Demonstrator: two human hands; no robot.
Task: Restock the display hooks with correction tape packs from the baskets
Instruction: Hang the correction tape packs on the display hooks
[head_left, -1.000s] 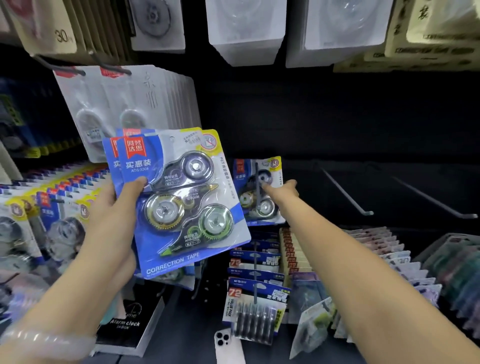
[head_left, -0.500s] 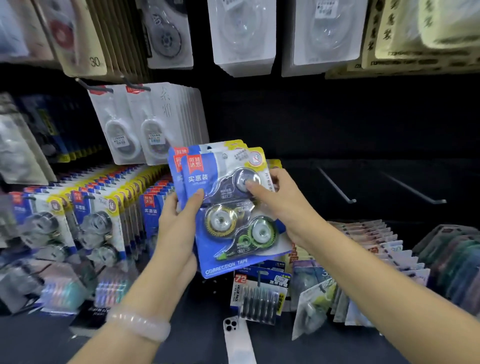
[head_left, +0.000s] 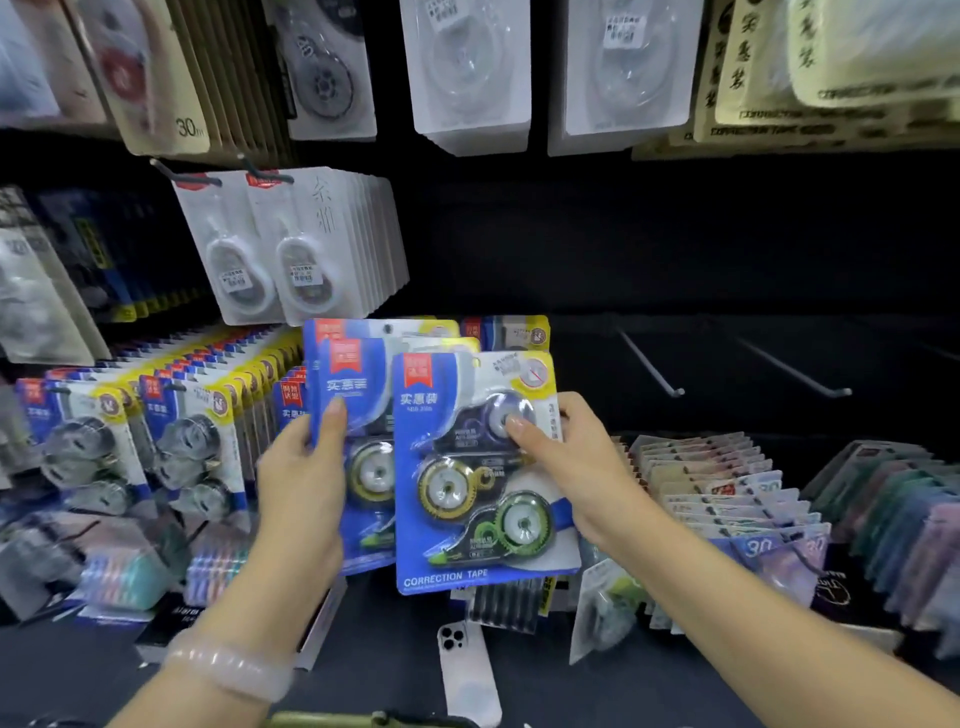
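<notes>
Nearest, a phone (head_left: 464, 670) is left lying on the dark shelf (head_left: 649, 691), out of the way. Above it, the front correction tape pack (head_left: 483, 467) is pinched at its right edge by the right hand (head_left: 574, 467), probably to peel it from the spare packs (head_left: 358, 415), which are gripped by the left hand (head_left: 301, 467). Beyond, two empty hooks (head_left: 649, 366) are left bare for restocking.

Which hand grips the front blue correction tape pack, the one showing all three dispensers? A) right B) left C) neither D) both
A: the right hand pinches the front pack at its right edge, thumb on the top dispenser, while the left hand holds the remaining packs behind it.
</notes>
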